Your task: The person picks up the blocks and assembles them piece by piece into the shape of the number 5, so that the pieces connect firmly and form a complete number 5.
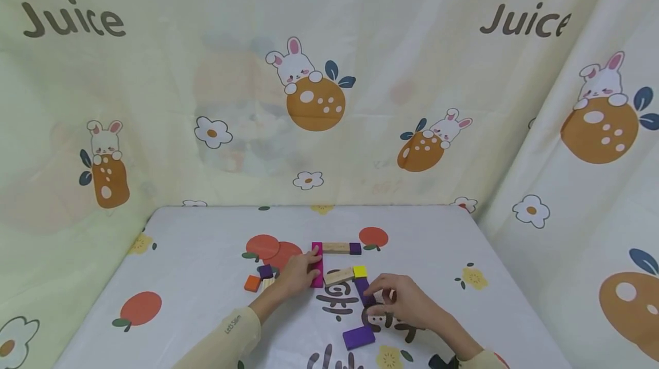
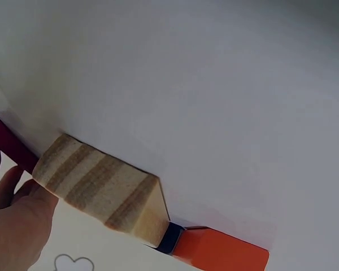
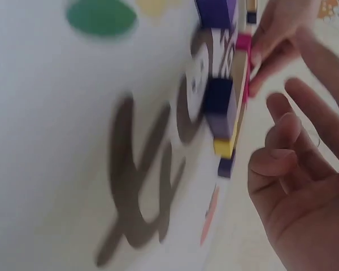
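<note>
My left hand (image 1: 294, 275) touches a magenta block (image 1: 317, 281) with its fingertips and thumb, along the block's left side. Right of that block lie two plain wooden blocks: the far wooden block (image 1: 336, 248) ends at a dark purple cube (image 1: 355, 249), the nearer wooden block (image 1: 338, 277) at a yellow cube (image 1: 360, 271). A long purple block (image 1: 361, 286) slants toward me from the yellow cube. Beside it my right hand (image 1: 407, 300) hovers with bent, parted fingers, holding nothing. A loose purple block (image 1: 358, 337) lies closer to me.
Left of my left forearm sit an orange block (image 1: 251, 283), a dark purple cube (image 1: 265, 271) and a striped wooden block (image 2: 96, 183), partly hidden in the head view. A fruit-printed cloth (image 1: 195, 277) covers the table. Printed curtains (image 1: 247, 174) stand behind and at both sides.
</note>
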`<state>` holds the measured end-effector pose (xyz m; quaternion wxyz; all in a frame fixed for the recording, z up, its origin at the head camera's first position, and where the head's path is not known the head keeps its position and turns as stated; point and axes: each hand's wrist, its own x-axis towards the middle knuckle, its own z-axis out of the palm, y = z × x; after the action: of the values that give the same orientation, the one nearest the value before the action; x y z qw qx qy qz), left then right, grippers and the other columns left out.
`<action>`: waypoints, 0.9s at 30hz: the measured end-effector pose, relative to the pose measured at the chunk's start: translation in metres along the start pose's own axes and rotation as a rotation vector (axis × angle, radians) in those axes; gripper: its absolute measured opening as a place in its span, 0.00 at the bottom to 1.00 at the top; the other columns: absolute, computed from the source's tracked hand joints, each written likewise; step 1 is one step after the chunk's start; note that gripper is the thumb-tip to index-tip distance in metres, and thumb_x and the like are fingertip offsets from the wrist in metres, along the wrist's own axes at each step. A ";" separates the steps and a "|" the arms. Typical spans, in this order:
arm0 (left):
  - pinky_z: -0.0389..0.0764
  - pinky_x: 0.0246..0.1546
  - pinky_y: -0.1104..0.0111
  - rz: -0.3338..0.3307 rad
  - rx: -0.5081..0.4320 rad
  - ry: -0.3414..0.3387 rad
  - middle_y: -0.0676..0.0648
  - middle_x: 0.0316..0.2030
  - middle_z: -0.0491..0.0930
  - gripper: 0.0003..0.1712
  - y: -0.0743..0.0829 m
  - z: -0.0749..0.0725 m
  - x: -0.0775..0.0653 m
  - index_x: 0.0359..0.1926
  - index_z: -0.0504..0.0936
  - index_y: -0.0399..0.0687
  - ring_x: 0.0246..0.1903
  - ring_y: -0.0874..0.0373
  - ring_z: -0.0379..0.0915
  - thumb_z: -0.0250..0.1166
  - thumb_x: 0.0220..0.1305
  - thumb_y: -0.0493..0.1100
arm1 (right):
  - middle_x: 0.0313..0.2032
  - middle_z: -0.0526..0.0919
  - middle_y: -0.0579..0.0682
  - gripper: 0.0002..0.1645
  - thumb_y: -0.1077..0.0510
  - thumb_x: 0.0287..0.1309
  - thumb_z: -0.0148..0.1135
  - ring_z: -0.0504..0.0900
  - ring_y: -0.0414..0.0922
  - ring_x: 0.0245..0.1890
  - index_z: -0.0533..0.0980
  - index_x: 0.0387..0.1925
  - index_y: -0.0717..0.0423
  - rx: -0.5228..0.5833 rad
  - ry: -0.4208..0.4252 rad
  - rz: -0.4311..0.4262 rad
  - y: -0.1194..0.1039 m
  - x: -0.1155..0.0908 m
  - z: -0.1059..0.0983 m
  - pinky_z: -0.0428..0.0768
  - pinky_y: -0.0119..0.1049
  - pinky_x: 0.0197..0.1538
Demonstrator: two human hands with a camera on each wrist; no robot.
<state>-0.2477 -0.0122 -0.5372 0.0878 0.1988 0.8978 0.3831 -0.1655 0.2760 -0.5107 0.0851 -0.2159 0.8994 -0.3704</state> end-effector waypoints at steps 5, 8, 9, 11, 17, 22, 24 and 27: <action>0.73 0.71 0.45 0.001 -0.002 0.000 0.37 0.77 0.68 0.25 0.000 0.000 0.001 0.68 0.78 0.35 0.77 0.34 0.64 0.66 0.73 0.34 | 0.58 0.88 0.54 0.23 0.54 0.63 0.76 0.77 0.31 0.34 0.85 0.58 0.57 -0.113 0.125 -0.050 0.011 0.015 -0.009 0.80 0.26 0.35; 0.72 0.71 0.44 0.008 0.001 0.005 0.36 0.76 0.68 0.24 0.000 0.000 0.000 0.68 0.78 0.34 0.76 0.34 0.64 0.66 0.73 0.34 | 0.61 0.86 0.55 0.24 0.56 0.65 0.74 0.77 0.31 0.34 0.83 0.61 0.57 -0.154 0.129 -0.062 0.020 0.024 -0.008 0.79 0.27 0.35; 0.73 0.71 0.44 0.007 0.000 0.005 0.36 0.76 0.68 0.25 0.000 0.000 -0.001 0.68 0.78 0.34 0.76 0.33 0.64 0.66 0.73 0.34 | 0.62 0.86 0.55 0.24 0.56 0.65 0.74 0.77 0.31 0.35 0.83 0.61 0.57 -0.161 0.124 -0.057 0.022 0.027 -0.007 0.79 0.27 0.36; 0.74 0.71 0.44 0.000 -0.003 0.003 0.37 0.77 0.68 0.25 0.001 0.000 -0.002 0.68 0.78 0.35 0.76 0.33 0.64 0.66 0.73 0.34 | 0.63 0.86 0.53 0.24 0.55 0.66 0.73 0.77 0.31 0.36 0.84 0.62 0.55 -0.165 0.102 -0.032 0.026 0.031 -0.005 0.78 0.26 0.36; 0.75 0.70 0.44 0.001 0.004 0.002 0.37 0.77 0.69 0.25 0.001 0.002 -0.003 0.68 0.78 0.35 0.76 0.33 0.64 0.66 0.73 0.35 | 0.68 0.83 0.50 0.24 0.52 0.65 0.74 0.77 0.32 0.37 0.85 0.60 0.52 -0.171 0.035 0.043 0.033 0.038 0.004 0.79 0.26 0.38; 0.74 0.70 0.43 -0.007 0.005 -0.003 0.37 0.77 0.68 0.25 0.000 0.003 -0.004 0.69 0.78 0.36 0.77 0.33 0.64 0.66 0.73 0.35 | 0.69 0.82 0.48 0.25 0.50 0.65 0.74 0.75 0.33 0.36 0.85 0.61 0.52 -0.212 -0.007 0.059 0.032 0.039 0.007 0.76 0.27 0.38; 0.74 0.70 0.44 -0.021 -0.002 -0.008 0.38 0.78 0.68 0.26 -0.001 0.002 -0.003 0.70 0.77 0.37 0.78 0.34 0.62 0.66 0.74 0.36 | 0.69 0.82 0.48 0.25 0.50 0.65 0.74 0.74 0.34 0.35 0.85 0.61 0.52 -0.228 -0.008 0.054 0.031 0.040 0.006 0.75 0.27 0.37; 0.74 0.70 0.44 -0.024 -0.002 -0.009 0.39 0.78 0.67 0.27 -0.001 0.001 -0.003 0.71 0.77 0.39 0.78 0.35 0.61 0.66 0.74 0.37 | 0.69 0.82 0.49 0.26 0.50 0.65 0.74 0.73 0.34 0.34 0.84 0.62 0.52 -0.249 -0.004 0.054 0.029 0.041 0.005 0.74 0.28 0.37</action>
<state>-0.2452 -0.0134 -0.5392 0.0967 0.1898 0.8992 0.3821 -0.2101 0.2726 -0.5349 0.0696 -0.2013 0.9438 -0.2528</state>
